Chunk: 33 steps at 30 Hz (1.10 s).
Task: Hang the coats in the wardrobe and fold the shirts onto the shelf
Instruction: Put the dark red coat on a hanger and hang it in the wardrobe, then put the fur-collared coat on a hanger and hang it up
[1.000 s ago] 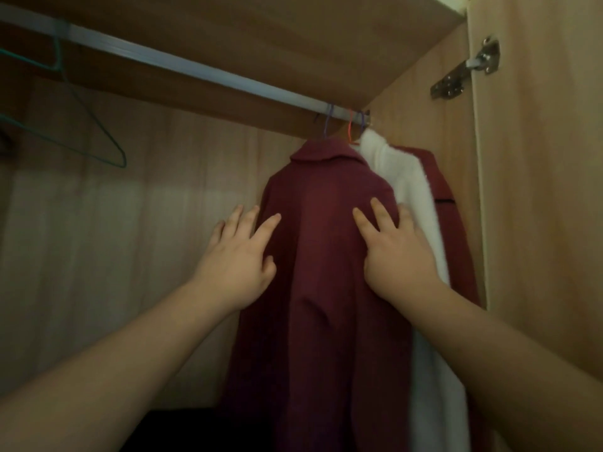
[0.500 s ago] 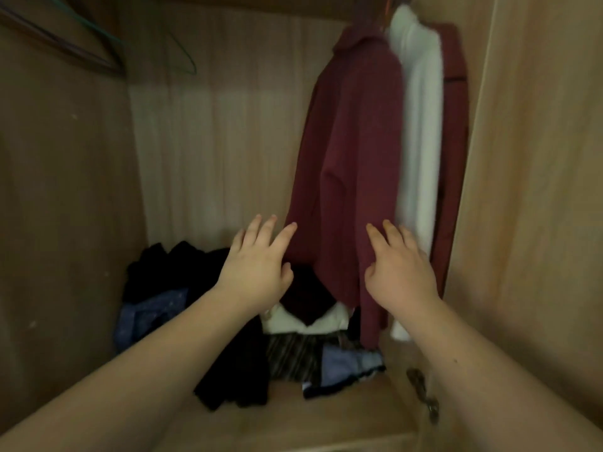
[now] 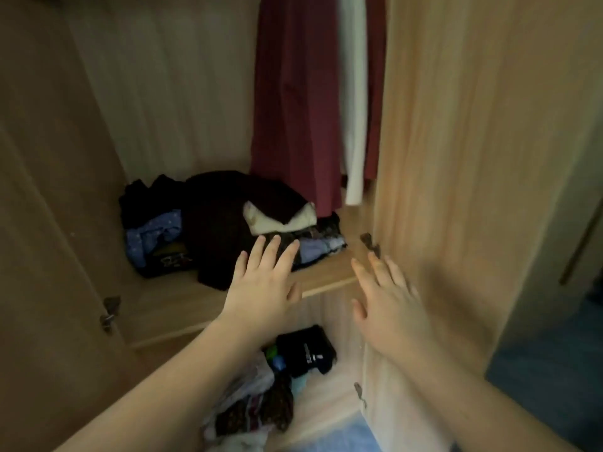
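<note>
- Left hand point(image 3: 266, 282): fingers point(image 3: 257, 252) straight and spread wide, holding nothing, hovering before the clothes pile point(image 3: 225, 223) on the shelf point(image 3: 329, 275).
- Right hand point(image 3: 388, 298): fingers point(image 3: 378, 269) spread and blurred, empty, near the wardrobe side panel point(image 3: 456, 158).
- Maroon coat point(image 3: 293, 102) and white garment point(image 3: 354, 125) hang above the shelf.

Coats point(image 3: 295, 102) hang at the wardrobe's right — above a shelf point(image 3: 329, 275) (clothes pile point(image 3: 225, 223) on it, left).
</note>
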### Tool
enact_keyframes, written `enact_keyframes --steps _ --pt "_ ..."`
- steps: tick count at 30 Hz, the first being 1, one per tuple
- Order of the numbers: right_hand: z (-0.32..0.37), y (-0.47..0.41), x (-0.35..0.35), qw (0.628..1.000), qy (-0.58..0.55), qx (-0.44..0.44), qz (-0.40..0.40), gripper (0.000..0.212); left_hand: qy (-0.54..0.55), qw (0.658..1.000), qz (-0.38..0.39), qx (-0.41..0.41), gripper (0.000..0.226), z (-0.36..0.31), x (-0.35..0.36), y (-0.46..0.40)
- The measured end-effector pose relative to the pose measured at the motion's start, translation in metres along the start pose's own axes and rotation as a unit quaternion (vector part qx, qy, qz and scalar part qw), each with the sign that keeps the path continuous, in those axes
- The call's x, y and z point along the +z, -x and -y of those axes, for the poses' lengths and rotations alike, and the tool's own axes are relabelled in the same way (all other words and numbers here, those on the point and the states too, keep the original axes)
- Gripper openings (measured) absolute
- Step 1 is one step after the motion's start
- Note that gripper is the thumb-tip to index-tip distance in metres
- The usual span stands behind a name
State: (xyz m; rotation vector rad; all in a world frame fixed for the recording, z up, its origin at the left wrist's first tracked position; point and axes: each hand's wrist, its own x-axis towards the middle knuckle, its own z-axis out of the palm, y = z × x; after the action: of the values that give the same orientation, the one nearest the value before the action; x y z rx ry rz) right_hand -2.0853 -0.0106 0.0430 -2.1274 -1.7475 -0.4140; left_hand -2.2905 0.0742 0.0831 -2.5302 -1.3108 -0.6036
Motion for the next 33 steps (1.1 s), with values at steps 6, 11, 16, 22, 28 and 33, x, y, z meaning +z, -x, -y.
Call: enact_keyframes --steps 6,11,16,22,28,33 --pt "-0.031 0.136 -0.034 0.996 0.037 0.076 0.035 0.065 0.044 0.995 0.054 0.071 0.070 -0.080 0.002 0.074" --pt "-0.087 0.230 -0.081 0.985 0.063 0.160 0.032 0.066 0.065 0.982 0.081 0.159 0.070 -0.180 -0.004 0.102" --pt "-0.160 0.336 -0.133 0.965 0.089 0.246 0.012 0.067 0.086 0.964 0.062 0.244 0.070 -0.303 -0.021 0.135" --pt "-0.265 0.499 -0.192 0.924 0.115 0.363 0.025 0.067 0.151 0.932 0.070 0.321 0.073 -0.490 -0.034 0.201" --pt "-0.349 0.662 -0.233 0.869 0.130 0.472 0.069 0.071 0.195 0.882 0.100 0.418 0.070 -0.667 -0.038 0.288" --pt "-0.374 0.745 -0.244 0.839 0.114 0.525 0.088 0.072 0.198 0.868 0.154 0.429 0.068 -0.728 -0.023 0.334"
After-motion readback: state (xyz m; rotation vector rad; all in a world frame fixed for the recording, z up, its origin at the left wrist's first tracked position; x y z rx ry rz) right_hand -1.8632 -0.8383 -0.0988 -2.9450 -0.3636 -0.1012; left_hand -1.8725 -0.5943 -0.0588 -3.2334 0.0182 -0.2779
